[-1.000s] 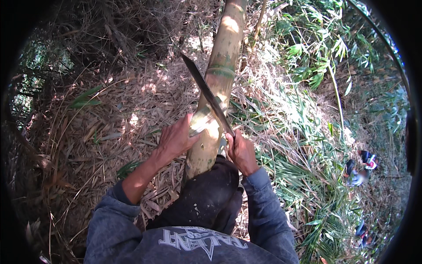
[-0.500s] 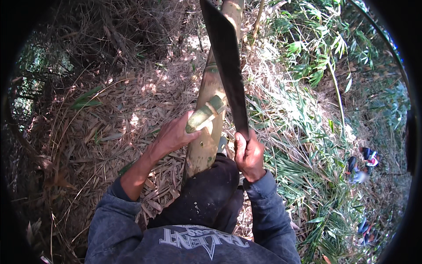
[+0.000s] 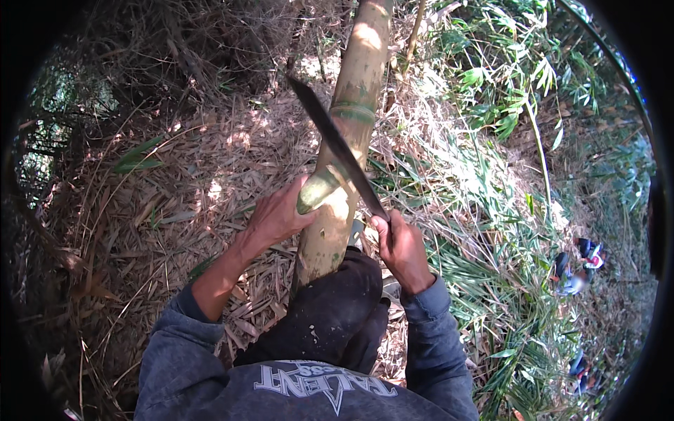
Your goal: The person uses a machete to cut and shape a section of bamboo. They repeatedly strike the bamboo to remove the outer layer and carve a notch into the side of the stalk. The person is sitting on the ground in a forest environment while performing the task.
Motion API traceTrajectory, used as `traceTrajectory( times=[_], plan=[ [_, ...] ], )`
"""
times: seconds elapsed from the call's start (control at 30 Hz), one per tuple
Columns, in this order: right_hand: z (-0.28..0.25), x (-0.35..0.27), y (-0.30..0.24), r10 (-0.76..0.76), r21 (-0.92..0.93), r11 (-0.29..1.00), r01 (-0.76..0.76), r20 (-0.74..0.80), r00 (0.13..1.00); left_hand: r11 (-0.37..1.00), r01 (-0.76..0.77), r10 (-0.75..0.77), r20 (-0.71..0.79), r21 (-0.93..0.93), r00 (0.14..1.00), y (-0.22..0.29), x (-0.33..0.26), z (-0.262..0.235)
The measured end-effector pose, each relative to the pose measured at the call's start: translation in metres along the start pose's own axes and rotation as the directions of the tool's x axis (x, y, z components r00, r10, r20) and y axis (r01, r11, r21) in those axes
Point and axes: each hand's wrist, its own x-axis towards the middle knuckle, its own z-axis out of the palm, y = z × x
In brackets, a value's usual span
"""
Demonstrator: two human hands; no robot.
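Observation:
My left hand (image 3: 283, 210) is closed round a short piece of green bamboo (image 3: 317, 191), which lies slanted across a thick bamboo pole (image 3: 357, 88). In my right hand (image 3: 404, 247) is the handle of a machete (image 3: 337, 144) with a long dark blade. That blade points away and to the left, crossing over the pole. Its lower part passes at the far end of the bamboo piece and hides it; whether the two touch I cannot tell. The pole runs from my knee away from me, with a green ringed joint partway along.
Dry bamboo leaves (image 3: 175, 231) cover the ground on the left. Cut green leaves (image 3: 477, 274) are heaped on the right, with a thin upright stem (image 3: 537, 151) beyond them. A tangle of dry twigs (image 3: 232, 42) fills the far left. At the far right another person (image 3: 581, 265) is seen.
The machete has come down and swung left, from pointing upward over the pole to lying across it at the bamboo piece. My left hand has stayed in place.

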Motion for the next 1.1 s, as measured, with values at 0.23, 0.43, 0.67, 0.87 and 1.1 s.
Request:
traceTrajectory(
  times=[0.23, 0.43, 0.67, 0.87, 1.1],
  plan=[
    [0.031, 0.003, 0.018, -0.137, 0.024, 0.989, 0.143, -0.172, 0.976, 0.997, -0.041, 0.045, -0.063, 0.061, 0.997, -0.005, -0.002, 0.01],
    [0.042, 0.009, 0.039, -0.108, -0.091, 0.99, 0.104, -0.038, 0.993, 0.997, -0.015, 0.022, 0.086, -0.082, 0.996, -0.008, 0.004, 0.003],
    [0.0, 0.005, 0.004, -0.118, -0.131, 0.984, 0.12, 0.022, 0.993, 1.0, 0.014, -0.014, -0.012, 0.003, 1.0, -0.005, 0.0, 0.001],
    [0.016, 0.001, -0.022, -0.188, 0.13, 0.962, 0.24, -0.323, 0.928, 0.997, 0.021, -0.015, -0.08, 0.08, 0.997, -0.014, -0.004, 0.014],
    [0.048, 0.012, 0.044, -0.125, -0.157, 0.981, 0.116, -0.046, 0.991, 0.995, 0.049, -0.048, -0.015, 0.091, 0.999, 0.008, 0.0, 0.0]
  ],
)
